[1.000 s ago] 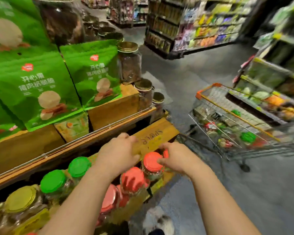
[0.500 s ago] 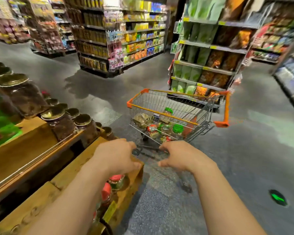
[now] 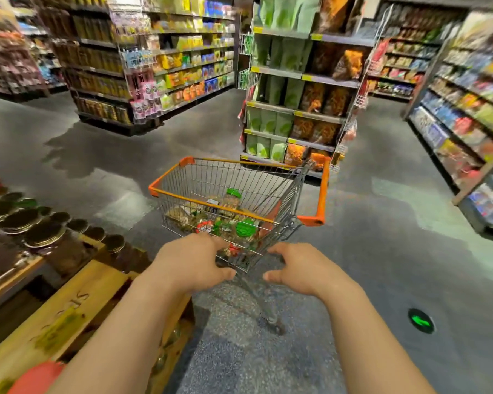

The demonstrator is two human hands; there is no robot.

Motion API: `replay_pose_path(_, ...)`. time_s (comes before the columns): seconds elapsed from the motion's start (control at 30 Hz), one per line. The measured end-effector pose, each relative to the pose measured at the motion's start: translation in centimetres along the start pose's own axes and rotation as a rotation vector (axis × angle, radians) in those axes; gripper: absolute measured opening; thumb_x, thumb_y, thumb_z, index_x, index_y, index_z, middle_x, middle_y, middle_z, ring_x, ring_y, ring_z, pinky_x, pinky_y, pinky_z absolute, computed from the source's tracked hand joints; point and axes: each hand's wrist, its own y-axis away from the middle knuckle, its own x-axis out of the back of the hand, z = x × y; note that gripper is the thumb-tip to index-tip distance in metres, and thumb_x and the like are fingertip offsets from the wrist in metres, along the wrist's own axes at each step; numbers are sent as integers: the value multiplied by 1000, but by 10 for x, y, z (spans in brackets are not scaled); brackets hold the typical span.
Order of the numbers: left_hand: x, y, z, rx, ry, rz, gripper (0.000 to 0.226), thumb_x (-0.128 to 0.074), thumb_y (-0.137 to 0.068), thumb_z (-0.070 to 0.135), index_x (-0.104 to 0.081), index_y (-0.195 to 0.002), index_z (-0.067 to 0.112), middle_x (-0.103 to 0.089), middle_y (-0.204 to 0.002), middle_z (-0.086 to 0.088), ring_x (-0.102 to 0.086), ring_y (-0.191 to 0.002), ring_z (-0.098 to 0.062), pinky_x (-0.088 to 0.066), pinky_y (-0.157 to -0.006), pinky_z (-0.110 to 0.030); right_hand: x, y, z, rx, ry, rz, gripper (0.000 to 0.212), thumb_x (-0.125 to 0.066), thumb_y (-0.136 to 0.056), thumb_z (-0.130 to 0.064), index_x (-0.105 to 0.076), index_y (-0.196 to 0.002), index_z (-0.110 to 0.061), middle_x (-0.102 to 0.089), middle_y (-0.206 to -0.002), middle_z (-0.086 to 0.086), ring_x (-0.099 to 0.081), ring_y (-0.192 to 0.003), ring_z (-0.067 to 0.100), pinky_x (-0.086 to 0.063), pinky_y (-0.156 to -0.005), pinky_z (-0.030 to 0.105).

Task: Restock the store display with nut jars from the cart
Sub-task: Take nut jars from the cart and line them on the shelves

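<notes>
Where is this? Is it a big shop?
Yes, it looks like a supermarket. Tall shelves are packed with snack bags, a wire shopping cart with orange trim stands in the aisle, and a wooden display holds jars.

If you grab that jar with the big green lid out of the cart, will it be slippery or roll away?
The green-lidded jar looks round and smooth-sided, so it would probably roll if laid down. It seems full of nuts, so likely heavy for its size. Its clear wall may be a little slippery.

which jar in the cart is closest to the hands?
The red-lidded jar at the cart's near corner, between left hand and right hand. Green-lidded jars sit farther back.
</notes>
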Motion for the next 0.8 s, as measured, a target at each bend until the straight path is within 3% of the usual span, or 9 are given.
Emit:
replay_pose_path(0.3,12,-80,-43,17,63,4,70,-58,-89,69,-42,-151,41,-53,-146,4,-52,-133,-20,-52,-100,-40,18,-97,2,10,-62,41,65,-67,-93,-50,-46,-150,-26,-57,-144,6,-55,-130,23,-46,-102,33)
replay_pose_path(0.53,53,-192,-99,-18,40,89,74,-59,-86,71,-44,-150,37,-54,-147,3,-52,-134,-22,-51,-102,-43,63,-203,-11,-10,-68,94,61,-66,-94,-49,-48,-148,-26,-60,-141,4,-56,-127,23,-44,-99,30)
replay_pose_path(0.8,84,-297,-146,-52,33,70,77,-60,-86,69,-35,-153,41,-48,-153,2,-48,-138,-22,-50,-104,-45,92,-298,-18,-77,-159,141,61,-66,-95,-47,-46,-149,-27,-60,-139,7,-58,-123,22,-45,-97,28)
